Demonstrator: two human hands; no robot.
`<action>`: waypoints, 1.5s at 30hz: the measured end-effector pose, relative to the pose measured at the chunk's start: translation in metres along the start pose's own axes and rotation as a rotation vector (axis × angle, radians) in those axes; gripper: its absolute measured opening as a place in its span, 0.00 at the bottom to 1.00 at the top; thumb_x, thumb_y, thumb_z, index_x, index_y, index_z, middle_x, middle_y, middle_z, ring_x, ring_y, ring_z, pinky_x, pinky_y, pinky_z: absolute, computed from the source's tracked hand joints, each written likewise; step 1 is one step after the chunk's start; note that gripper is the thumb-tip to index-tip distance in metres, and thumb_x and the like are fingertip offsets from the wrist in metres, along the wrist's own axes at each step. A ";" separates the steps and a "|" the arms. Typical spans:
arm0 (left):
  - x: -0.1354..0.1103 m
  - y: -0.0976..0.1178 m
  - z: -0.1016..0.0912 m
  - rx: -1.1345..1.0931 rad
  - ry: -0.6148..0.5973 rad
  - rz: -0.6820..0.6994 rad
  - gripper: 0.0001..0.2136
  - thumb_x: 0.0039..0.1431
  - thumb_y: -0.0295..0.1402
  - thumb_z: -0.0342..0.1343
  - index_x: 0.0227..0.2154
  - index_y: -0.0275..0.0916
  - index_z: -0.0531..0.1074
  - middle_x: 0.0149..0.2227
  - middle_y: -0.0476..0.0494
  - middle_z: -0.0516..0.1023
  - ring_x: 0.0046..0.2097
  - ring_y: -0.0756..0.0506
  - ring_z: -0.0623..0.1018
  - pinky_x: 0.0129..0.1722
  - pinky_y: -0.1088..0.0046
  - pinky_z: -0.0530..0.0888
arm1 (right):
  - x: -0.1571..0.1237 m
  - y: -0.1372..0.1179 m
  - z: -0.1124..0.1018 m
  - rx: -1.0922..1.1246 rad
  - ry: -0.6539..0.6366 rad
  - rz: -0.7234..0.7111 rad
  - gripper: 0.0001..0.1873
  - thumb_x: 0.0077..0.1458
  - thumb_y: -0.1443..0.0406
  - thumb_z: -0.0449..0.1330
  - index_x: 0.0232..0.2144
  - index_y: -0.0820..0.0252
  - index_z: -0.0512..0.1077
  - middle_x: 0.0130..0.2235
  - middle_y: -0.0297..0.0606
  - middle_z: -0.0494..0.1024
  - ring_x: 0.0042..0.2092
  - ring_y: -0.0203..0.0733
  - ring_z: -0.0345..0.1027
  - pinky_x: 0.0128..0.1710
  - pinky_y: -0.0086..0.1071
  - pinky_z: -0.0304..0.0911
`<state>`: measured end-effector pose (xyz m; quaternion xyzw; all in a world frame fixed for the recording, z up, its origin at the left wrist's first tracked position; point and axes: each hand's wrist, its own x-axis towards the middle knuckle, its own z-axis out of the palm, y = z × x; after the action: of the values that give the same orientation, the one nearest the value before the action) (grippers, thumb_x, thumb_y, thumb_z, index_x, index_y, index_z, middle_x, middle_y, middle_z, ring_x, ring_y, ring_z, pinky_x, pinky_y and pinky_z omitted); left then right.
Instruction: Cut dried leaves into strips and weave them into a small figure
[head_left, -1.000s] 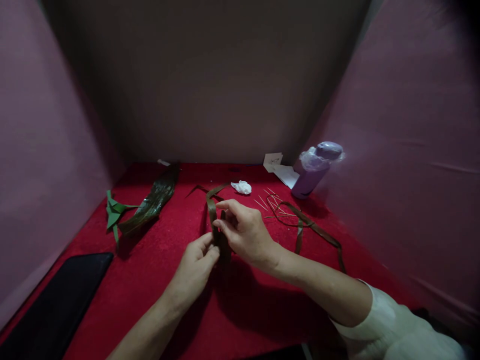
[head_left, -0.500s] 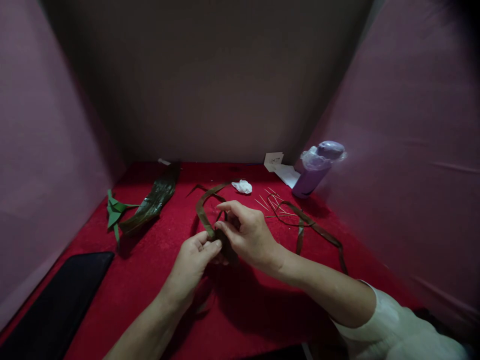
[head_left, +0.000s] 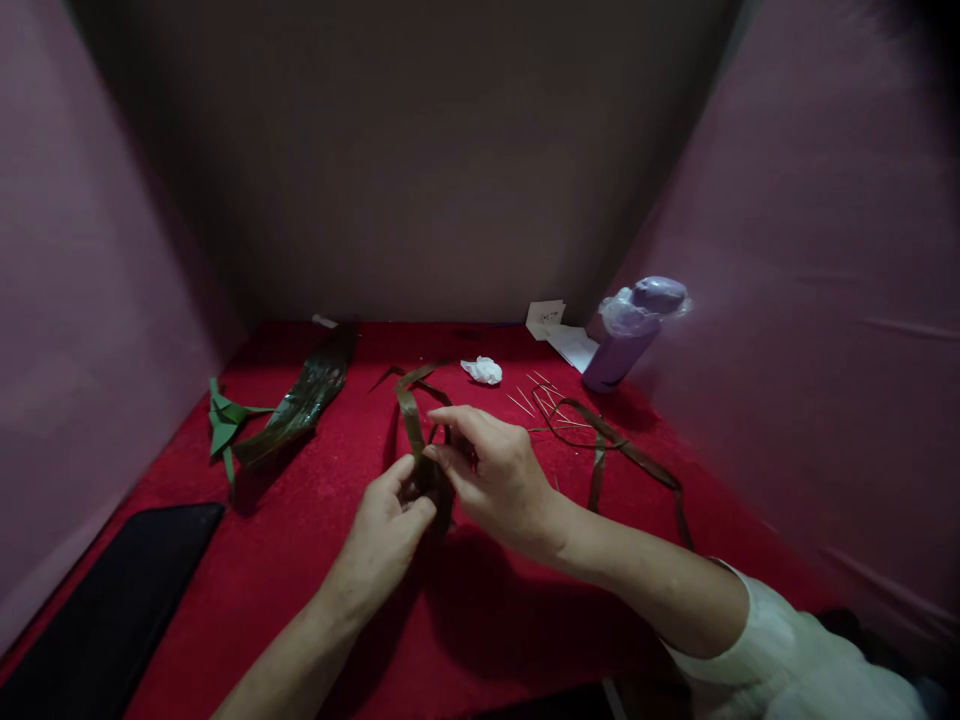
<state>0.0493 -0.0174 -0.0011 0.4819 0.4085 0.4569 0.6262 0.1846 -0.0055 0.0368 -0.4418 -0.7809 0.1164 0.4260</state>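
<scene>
Near the middle of the red cloth, both hands work on a dark green-brown leaf strip that rises in a bent loop and trails off behind them. My left hand is closed around the strip's lower, bunched part, thumb and forefinger toward the right. My right hand pinches the strip from the right side, thumb and forefinger close together at its edge. The bunched part between the palms is dark and mostly hidden by the fingers.
A folded green leaf shape and a broad wet leaf lie left, a black flat pad nearer. Beyond my hands are crumpled white tissue, toothpicks, loose leaf strips, white papers and a purple bottle.
The strip's loop has become more sharply bent and stands more upright. My left thumb has shifted slightly down and left; my right fingers have moved a little left along the strip.
</scene>
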 end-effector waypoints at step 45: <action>0.006 0.022 0.006 -0.288 0.167 -0.140 0.06 0.50 0.31 0.60 0.29 0.34 0.73 0.26 0.41 0.80 0.30 0.50 0.78 0.34 0.78 0.71 | -0.077 -0.014 0.015 1.155 -0.302 0.978 0.30 0.35 0.61 0.69 0.42 0.62 0.65 0.40 0.40 0.72 0.29 0.34 0.68 0.17 0.22 0.58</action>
<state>0.0528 -0.0106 0.0214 0.3177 0.4220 0.5044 0.6830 0.1841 -0.0715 -0.0079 -0.4234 -0.3618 0.7395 0.3782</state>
